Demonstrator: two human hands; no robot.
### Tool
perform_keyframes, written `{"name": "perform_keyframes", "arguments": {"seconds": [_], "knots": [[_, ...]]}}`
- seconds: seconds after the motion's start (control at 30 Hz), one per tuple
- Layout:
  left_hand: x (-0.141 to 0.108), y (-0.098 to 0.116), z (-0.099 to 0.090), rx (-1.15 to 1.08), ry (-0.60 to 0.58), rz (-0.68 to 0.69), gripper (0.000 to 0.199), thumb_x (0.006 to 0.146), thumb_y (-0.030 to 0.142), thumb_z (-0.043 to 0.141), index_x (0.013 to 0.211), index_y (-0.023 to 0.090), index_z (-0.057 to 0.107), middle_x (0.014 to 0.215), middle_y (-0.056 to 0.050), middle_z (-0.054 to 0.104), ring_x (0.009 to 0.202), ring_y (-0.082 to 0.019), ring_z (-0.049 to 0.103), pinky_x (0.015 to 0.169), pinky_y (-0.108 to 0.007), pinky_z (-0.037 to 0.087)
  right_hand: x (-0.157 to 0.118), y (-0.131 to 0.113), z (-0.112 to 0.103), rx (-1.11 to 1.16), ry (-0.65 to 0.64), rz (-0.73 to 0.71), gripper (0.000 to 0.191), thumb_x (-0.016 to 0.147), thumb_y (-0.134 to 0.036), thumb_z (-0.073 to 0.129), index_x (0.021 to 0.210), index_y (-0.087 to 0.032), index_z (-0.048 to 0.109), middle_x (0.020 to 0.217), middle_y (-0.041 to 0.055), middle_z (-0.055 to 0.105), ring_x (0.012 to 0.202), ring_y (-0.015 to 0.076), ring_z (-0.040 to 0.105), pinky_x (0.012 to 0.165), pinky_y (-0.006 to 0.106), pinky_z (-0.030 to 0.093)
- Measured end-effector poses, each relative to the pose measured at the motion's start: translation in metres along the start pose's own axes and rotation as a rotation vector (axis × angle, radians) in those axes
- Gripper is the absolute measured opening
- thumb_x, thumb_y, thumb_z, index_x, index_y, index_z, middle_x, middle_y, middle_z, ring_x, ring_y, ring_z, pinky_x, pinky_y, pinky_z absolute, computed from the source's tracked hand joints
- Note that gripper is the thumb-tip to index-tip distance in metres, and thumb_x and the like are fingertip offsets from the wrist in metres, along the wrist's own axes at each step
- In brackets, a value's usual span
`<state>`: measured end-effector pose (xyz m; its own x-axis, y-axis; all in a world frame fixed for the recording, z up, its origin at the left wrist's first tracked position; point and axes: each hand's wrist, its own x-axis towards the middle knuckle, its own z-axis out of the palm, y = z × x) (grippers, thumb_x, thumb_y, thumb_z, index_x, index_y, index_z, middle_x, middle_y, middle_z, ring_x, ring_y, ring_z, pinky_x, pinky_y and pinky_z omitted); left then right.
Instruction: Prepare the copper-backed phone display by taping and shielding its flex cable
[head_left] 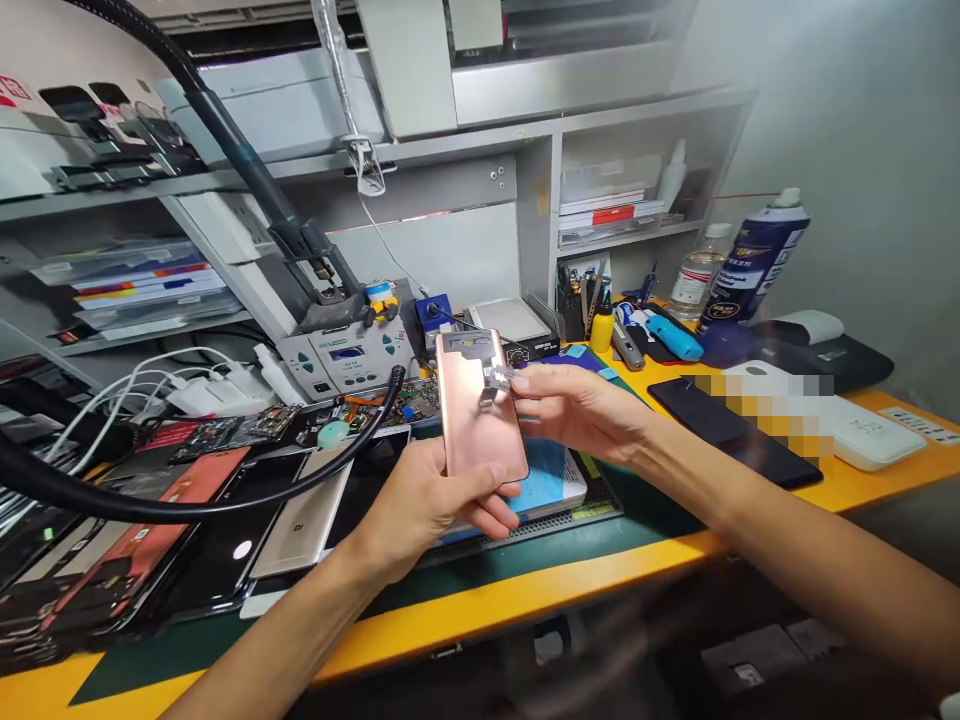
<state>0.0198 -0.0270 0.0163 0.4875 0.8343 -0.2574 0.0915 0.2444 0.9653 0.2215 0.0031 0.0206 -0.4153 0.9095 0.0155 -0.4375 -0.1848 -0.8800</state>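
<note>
Holding a rose-gold phone [480, 420] in my left hand [427, 505], I touch a small metal piece [496, 378] on its back with my narrowly set right fingers [540, 385]; a black hose [225, 512] curves past my left hand, above loose phones [202, 570].

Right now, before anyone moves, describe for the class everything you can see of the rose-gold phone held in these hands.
The phone is a slim, round-cornered slab held up over the bench, its glossy rose-gold back facing the camera. Near its top end lies a grey patch with dark markings, and a crumpled silvery piece sits beside it. The left hand grips the lower end, while the right hand reaches in from the side, its fingertips near the silvery piece.
</note>
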Motion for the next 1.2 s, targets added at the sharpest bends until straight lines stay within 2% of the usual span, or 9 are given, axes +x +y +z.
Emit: {"name": "perform_keyframes", "arguments": {"seconds": [0.13, 0.27, 0.5, 0.63, 0.77, 0.83, 0.9, 1.03, 1.2], "knots": [[0.009, 0.004, -0.011, 0.002, -0.041, -0.001, 0.021, 0.078, 0.024, 0.073, 0.084, 0.005, 0.07, 0.079, -0.015, 0.076, 0.06, -0.021, 0.073, 0.053, -0.025, 0.059, 0.005, 0.004, -0.004, 0.013, -0.012, 0.043, 0.011, 0.084, -0.017, 0.068, 0.093, -0.014, 0.072, 0.093, 0.0058, 0.072, 0.085, 0.0168, 0.064, 0.082, 0.032, 0.052], [0.017, 0.006, -0.014, -0.012, -0.076, -0.015, 0.02, 0.079, 0.022, 0.071, 0.09, 0.005, 0.068, 0.067, -0.014, 0.073, 0.057, -0.021, 0.071, 0.053, -0.027, 0.059, 0.009, 0.007, -0.008, 0.026, 0.007, 0.053, 0.014, 0.087, -0.015, 0.065, 0.099, -0.014, 0.072, 0.095, 0.0059, 0.071, 0.09, 0.0171, 0.064, 0.086, 0.032, 0.05], [0.018, 0.006, -0.014, -0.214, -0.165, -0.01, 0.019, 0.083, 0.012, 0.061, 0.099, 0.007, 0.069, 0.089, -0.012, 0.072, 0.085, -0.021, 0.07, 0.085, -0.042, 0.059, 0.01, 0.009, -0.009, 0.047, 0.009, 0.056, 0.008, 0.087, -0.015, 0.066, 0.093, -0.013, 0.071, 0.086, 0.0027, 0.068, 0.082, 0.0135, 0.062, 0.08, 0.027, 0.049], [0.015, 0.007, -0.014, -0.392, -0.172, -0.014, 0.026, 0.083, 0.008, 0.057, 0.107, 0.009, 0.069, 0.09, -0.01, 0.07, 0.08, -0.021, 0.067, 0.071, -0.041, 0.062, 0.007, 0.011, -0.003, 0.039, 0.003, 0.083, 0.008, 0.086, -0.017, 0.069, 0.079, -0.013, 0.068, 0.078, 0.0015, 0.065, 0.072, 0.0109, 0.059, 0.068, 0.023, 0.047], [0.012, 0.004, -0.014, -0.449, -0.214, -0.019, 0.029, 0.09, 0.017, 0.054, 0.114, 0.012, 0.068, 0.104, -0.015, 0.07, 0.084, -0.026, 0.068, 0.054, -0.035, 0.06, 0.005, 0.013, 0.003, 0.023, -0.026, 0.121, 0.012, 0.084, -0.018, 0.071, 0.076, -0.011, 0.066, 0.072, 0.0019, 0.062, 0.062, 0.0095, 0.054, 0.058, 0.022, 0.044], [0.012, 0.002, -0.015, -0.455, -0.245, -0.018, 0.029, 0.091, 0.02, 0.054, 0.115, 0.012, 0.067, 0.112, -0.018, 0.07, 0.086, -0.029, 0.07, 0.053, -0.035, 0.06, 0.003, 0.014, 0.005, 0.023, -0.038, 0.127, 0.012, 0.083, -0.018, 0.071, 0.075, -0.011, 0.066, 0.072, 0.002, 0.061, 0.06, 0.0088, 0.053, 0.056, 0.021, 0.043], [0.011, 0.0, -0.017, -0.478, -0.258, -0.017, 0.029, 0.091, 0.02, 0.054, 0.114, 0.01, 0.067, 0.111, -0.019, 0.071, 0.086, -0.03, 0.072, 0.063, -0.039, 0.061, 0.002, 0.014, 0.006, 0.022, -0.045, 0.122, 0.011, 0.083, -0.019, 0.071, 0.077, -0.011, 0.066, 0.076, 0.0039, 0.063, 0.062, 0.01, 0.055, 0.058, 0.023, 0.044], [0.01, -0.001, -0.024, -0.504, -0.222, 0.0, 0.031, 0.089, 0.016, 0.053, 0.114, 0.005, 0.066, 0.104, -0.022, 0.074, 0.092, -0.032, 0.073, 0.088, -0.045, 0.056, 0.002, 0.014, 0.008, 0.007, -0.034, 0.073, 0.011, 0.082, -0.021, 0.073, 0.077, -0.013, 0.066, 0.083, 0.0066, 0.068, 0.069, 0.0146, 0.063, 0.072, 0.03, 0.049], [0.01, 0.004, -0.033, -0.443, -0.099, 0.051, 0.03, 0.089, 0.023, 0.055, 0.112, 0.007, 0.066, 0.094, -0.02, 0.076, 0.088, -0.03, 0.074, 0.083, -0.04, 0.056, 0.001, 0.015, 0.011, -0.133, 0.14, -0.072, 0.01, 0.078, -0.024, 0.078, 0.079, -0.018, 0.071, 0.092, 0.0051, 0.071, 0.085, 0.0183, 0.066, 0.079, 0.031, 0.05]]}}
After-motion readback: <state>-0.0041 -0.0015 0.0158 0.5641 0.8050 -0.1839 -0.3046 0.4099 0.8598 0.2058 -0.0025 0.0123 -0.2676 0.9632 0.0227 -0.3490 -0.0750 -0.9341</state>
